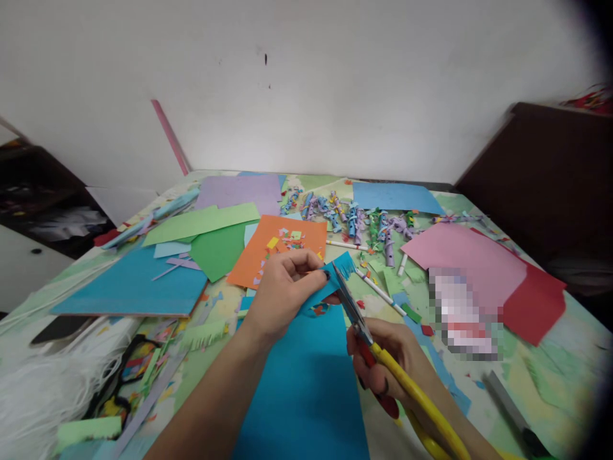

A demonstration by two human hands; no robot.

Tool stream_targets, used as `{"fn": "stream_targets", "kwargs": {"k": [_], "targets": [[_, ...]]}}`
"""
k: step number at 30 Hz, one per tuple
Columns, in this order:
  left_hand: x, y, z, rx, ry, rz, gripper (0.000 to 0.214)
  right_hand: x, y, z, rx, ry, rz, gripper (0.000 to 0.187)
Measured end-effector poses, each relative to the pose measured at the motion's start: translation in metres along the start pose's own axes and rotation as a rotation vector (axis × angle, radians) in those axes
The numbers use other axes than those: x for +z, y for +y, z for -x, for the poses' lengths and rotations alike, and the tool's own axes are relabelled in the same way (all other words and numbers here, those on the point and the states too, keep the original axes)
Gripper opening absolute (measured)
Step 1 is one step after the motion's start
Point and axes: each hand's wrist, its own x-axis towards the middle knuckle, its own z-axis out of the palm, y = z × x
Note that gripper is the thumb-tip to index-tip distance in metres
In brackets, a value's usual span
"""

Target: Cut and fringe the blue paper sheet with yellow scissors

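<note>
My left hand [292,284] pinches a strip of blue paper [343,263] between thumb and fingers; the strip's far edge is snipped into a fine fringe. In my right hand [383,358] is a pair of scissors [407,386] with yellow and red handles. Its blades lie across the blue strip beside the fringe, close to my left fingertips. Beneath both hands lies a large blue sheet [301,383]. Just beyond my left hand, an orange sheet [306,233] bears small paper scraps.
Small decorated paper rolls [354,220] stand and lie at the back. Pink paper [464,255] and red paper [536,306] are on the right, near a cutter knife [514,409]. At left are glasses [127,364], white string [52,396] and a blue stack [138,281].
</note>
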Motion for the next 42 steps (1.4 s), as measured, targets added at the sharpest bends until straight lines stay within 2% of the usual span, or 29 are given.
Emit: {"fn": "stream_targets", "kwargs": {"k": [7, 14, 19, 30, 35, 42], "targets": [[-0.001, 0.000, -0.001, 0.007, 0.003, 0.002, 0.011, -0.002, 0.000, -0.004, -0.018, -0.019, 0.034, 0.065], [0.001, 0.001, 0.000, -0.011, 0.002, 0.001, 0.013, 0.004, -0.007, -0.003, -0.001, 0.021, -0.009, 0.062], [-0.001, 0.000, 0.001, -0.025, -0.009, 0.020, 0.013, 0.007, -0.009, -0.002, 0.047, 0.051, -0.037, 0.055], [-0.002, -0.001, 0.000, -0.018, -0.028, 0.069, 0.011, 0.008, -0.005, -0.002, 0.027, 0.071, -0.017, 0.041], [-0.003, -0.002, -0.001, 0.004, -0.035, 0.096, 0.011, 0.006, -0.006, -0.003, -0.002, 0.045, -0.019, 0.044], [-0.003, -0.005, -0.002, -0.028, -0.099, 0.139, 0.018, 0.007, -0.007, -0.002, -0.023, 0.104, -0.017, 0.058]]}}
